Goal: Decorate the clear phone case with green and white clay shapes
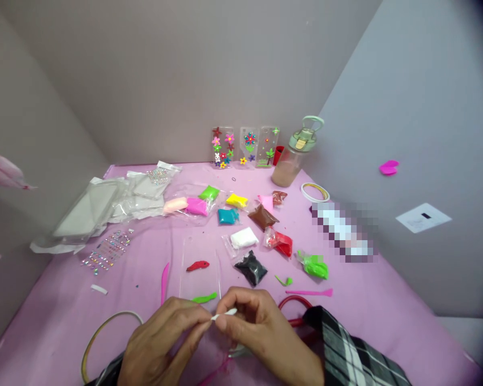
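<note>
Both hands (209, 335) pinch white clay strip (224, 314) between fingers; no writing legible.

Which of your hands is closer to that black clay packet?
Right. The right hand sits just below the black clay packet; the left hand is farther off, down to its left.

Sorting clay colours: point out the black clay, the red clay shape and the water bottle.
black clay (251, 267), head view, middle of bag
red clay shape (197, 265), head view, its middle
water bottle (293, 160), head view, its body
</note>
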### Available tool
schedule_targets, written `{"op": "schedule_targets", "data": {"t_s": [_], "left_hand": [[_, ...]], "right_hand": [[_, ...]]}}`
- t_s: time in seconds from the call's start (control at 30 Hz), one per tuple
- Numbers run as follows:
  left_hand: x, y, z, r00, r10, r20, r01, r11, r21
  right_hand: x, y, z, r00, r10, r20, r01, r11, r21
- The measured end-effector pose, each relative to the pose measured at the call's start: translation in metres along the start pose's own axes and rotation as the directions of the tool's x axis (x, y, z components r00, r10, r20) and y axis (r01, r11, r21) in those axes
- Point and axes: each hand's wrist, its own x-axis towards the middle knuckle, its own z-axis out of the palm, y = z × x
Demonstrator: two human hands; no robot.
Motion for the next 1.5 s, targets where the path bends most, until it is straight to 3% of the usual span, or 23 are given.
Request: {"op": "schedule_targets", "data": {"t_s": [0.13,0.33,0.5,0.67,0.9,1.5], "left_hand": [[-0.0009,-0.0022,0.0009,0.999,0.005,-0.040,-0.005,1.000,0.015],[-0.0022,-0.0067,0.0014,0.998,0.053,0.043,-0.052,0.998,-0.018],[-0.0034,-0.0099,0.0004,0.994,0.102,0.041,-0.102,0.995,-0.005],[-0.0015,-0.0067,-0.0001,0.998,0.066,-0.020,-0.066,0.998,0.022],[-0.0012,-0.0043,0.0002,0.995,0.094,0.030,-0.093,0.995,-0.031],[0.0016,-0.0049,-0.0023,0.989,0.136,0.052,-0.139,0.989,0.049]], "right_hand": [[-0.0002,-0.0010,-0.0010,1.000,-0.021,-0.003,0.021,1.000,-0.018],[-0.0001,0.0018,-0.0010,1.000,-0.023,0.018,0.023,1.000,0.005],[0.0012,0.0009,-0.0005,1.000,-0.027,-0.002,0.027,0.999,-0.019],[-0.0006,-0.0011,-0.0008,1.000,-0.023,-0.006,0.023,0.999,-0.045],[-0.0016,-0.0021,-0.0008,0.999,-0.019,0.032,0.020,0.999,-0.042],[-0.0017,-0.0032,-0.0001,0.999,-0.010,0.031,0.010,1.000,-0.004]]}}
